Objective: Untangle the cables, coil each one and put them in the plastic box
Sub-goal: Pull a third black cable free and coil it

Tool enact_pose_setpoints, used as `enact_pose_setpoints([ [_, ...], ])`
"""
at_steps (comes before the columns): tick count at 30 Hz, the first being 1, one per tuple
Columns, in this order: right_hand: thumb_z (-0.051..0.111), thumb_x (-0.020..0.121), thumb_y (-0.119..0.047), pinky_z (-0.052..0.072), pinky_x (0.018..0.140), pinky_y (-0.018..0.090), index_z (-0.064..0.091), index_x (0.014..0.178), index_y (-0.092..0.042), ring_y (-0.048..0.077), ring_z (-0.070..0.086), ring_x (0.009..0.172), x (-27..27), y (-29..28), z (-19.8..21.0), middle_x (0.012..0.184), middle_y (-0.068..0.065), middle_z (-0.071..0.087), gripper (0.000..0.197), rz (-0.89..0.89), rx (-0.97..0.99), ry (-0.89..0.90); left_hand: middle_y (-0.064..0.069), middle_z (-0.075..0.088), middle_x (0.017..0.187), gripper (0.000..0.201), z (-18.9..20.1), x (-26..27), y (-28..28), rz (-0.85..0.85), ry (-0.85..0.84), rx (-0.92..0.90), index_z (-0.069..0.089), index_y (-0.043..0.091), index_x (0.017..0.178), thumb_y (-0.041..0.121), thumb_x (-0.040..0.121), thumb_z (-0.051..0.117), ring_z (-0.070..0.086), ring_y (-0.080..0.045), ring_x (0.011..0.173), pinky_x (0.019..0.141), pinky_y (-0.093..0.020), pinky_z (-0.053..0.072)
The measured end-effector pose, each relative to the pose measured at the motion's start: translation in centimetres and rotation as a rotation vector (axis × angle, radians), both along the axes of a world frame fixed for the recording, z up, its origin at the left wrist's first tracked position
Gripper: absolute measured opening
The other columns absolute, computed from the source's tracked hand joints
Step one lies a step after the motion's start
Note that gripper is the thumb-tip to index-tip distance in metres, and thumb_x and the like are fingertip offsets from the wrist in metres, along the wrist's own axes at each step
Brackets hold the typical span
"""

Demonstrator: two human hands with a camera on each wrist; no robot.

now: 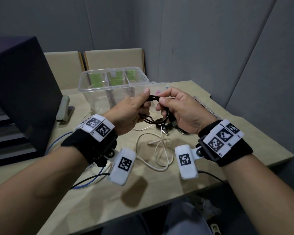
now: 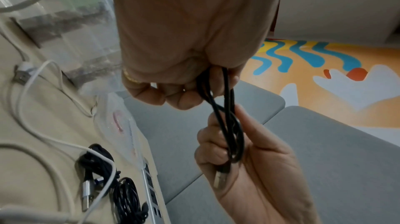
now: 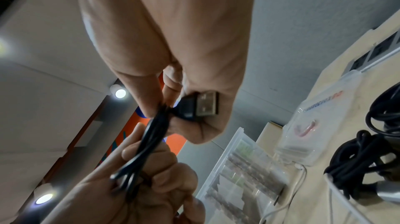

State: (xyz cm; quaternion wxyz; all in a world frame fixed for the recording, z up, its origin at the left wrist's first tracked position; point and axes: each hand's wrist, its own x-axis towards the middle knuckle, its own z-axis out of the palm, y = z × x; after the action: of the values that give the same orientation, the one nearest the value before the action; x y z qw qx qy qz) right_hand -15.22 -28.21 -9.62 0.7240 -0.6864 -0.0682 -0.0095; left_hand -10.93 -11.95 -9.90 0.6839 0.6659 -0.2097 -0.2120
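Observation:
A thin black cable (image 1: 153, 99) in several loops hangs in the air between both hands, in front of the clear plastic box (image 1: 98, 89). My left hand (image 1: 134, 108) grips one side of the loops (image 2: 218, 94). My right hand (image 1: 173, 106) pinches the other side (image 3: 155, 121), with the cable's USB plug (image 3: 201, 107) against its palm. Below them on the table lie a white cable (image 1: 158, 150) in loose loops and a bundle of black cables (image 1: 168, 128), partly hidden by my right hand.
The box's clear lid (image 1: 159, 88) lies behind my right hand. A stapler (image 1: 64, 107) and a dark case (image 1: 20, 85) stand at the left, a power strip (image 1: 205, 106) at the right edge. Blue and black wires (image 1: 90, 180) trail from my left wrist.

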Motion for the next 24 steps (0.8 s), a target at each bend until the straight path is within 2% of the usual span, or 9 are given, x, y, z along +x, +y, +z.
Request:
enact_pose_setpoints([
  [4,0.048,0.097,-0.016,0.030,0.054,0.025,0.056,0.089,-0.016,0.013,0.042,0.057,-0.3,-0.3,-0.3,0.063,0.000,0.058,0.011,0.048,-0.046,0.039,0.013,0.030,0.049,0.038,0.2,0.0,-0.2,0.014,-0.021,-0.024,0.042,0.024,0.064,0.035,0.100,0.037,0.023,-0.008,0.053,0.063,-0.029,0.021],
  [7,0.039,0.100,-0.022,0.021,0.051,0.023,0.060,0.089,-0.011,0.009,0.034,0.050,-0.3,-0.3,-0.3,0.060,-0.001,0.051,0.025,0.080,-0.028,0.088,0.013,0.030,0.047,0.054,0.6,-0.3,-0.3,-0.008,-0.038,-0.033,0.052,0.022,0.052,0.032,0.101,0.033,0.020,-0.011,0.058,0.062,-0.027,0.020],
  [10,0.030,0.095,-0.012,0.023,0.053,0.024,0.061,0.100,0.002,0.010,0.036,0.053,-0.4,-0.7,-0.1,0.064,0.001,0.055,0.034,0.122,0.138,0.138,0.012,0.030,0.043,0.067,1.2,-0.5,-0.1,-0.028,-0.008,-0.071,0.062,0.017,0.044,0.031,0.102,0.030,0.018,-0.011,0.057,0.058,-0.025,0.019],
  [13,0.040,0.092,-0.003,0.030,0.055,0.019,0.069,0.102,-0.001,0.009,0.042,0.060,-0.5,-1.6,-0.4,0.071,0.003,0.058,0.030,0.175,0.151,0.072,0.010,0.031,0.046,0.054,1.6,0.2,0.5,0.050,-0.013,-0.077,0.047,0.018,0.050,0.033,0.101,0.035,0.022,-0.008,0.049,0.057,-0.026,0.017],
  [16,0.047,0.092,0.003,0.031,0.055,0.018,0.069,0.099,-0.005,0.008,0.040,0.058,-0.4,-1.8,-0.6,0.075,0.005,0.055,0.025,0.141,-0.016,0.013,0.006,0.033,0.051,0.041,1.3,0.6,0.7,0.152,-0.200,0.066,0.039,0.017,0.062,0.032,0.100,0.040,0.027,-0.009,0.046,0.055,-0.029,0.018],
  [18,0.048,0.090,0.009,0.029,0.050,0.017,0.067,0.096,-0.003,0.007,0.038,0.051,-0.1,-1.6,-0.5,0.076,0.009,0.053,0.023,0.061,-0.090,0.020,0.004,0.037,0.051,0.040,1.0,0.8,0.5,0.181,-0.328,0.182,0.045,0.013,0.064,0.034,0.098,0.045,0.032,-0.011,0.045,0.052,-0.029,0.025],
  [20,0.048,0.089,0.011,0.030,0.047,0.016,0.066,0.092,-0.004,0.006,0.039,0.046,0.1,-1.7,-0.5,0.075,0.010,0.052,0.023,-0.017,-0.142,0.049,-0.001,0.041,0.053,0.047,0.6,0.8,0.6,0.200,-0.420,0.312,0.054,0.005,0.068,0.046,0.090,0.048,0.036,-0.018,0.050,0.055,-0.032,0.031],
  [22,0.048,0.091,0.005,0.032,0.051,0.017,0.067,0.095,-0.004,0.005,0.042,0.047,0.1,-1.9,-0.6,0.075,0.006,0.055,0.021,-0.042,-0.213,0.076,-0.004,0.043,0.055,0.053,0.3,1.0,0.5,0.224,-0.483,0.425,0.060,-0.001,0.077,0.050,0.088,0.048,0.036,-0.019,0.053,0.055,-0.032,0.031],
  [24,0.055,0.092,-0.009,0.033,0.053,0.018,0.068,0.101,-0.003,0.005,0.046,0.054,-0.1,-1.9,-0.9,0.078,0.003,0.058,0.017,-0.041,-0.284,0.083,-0.001,0.041,0.052,0.045,0.3,0.8,0.2,0.244,-0.539,0.498,0.063,0.005,0.075,0.043,0.094,0.047,0.034,-0.017,0.047,0.050,-0.025,0.029],
])
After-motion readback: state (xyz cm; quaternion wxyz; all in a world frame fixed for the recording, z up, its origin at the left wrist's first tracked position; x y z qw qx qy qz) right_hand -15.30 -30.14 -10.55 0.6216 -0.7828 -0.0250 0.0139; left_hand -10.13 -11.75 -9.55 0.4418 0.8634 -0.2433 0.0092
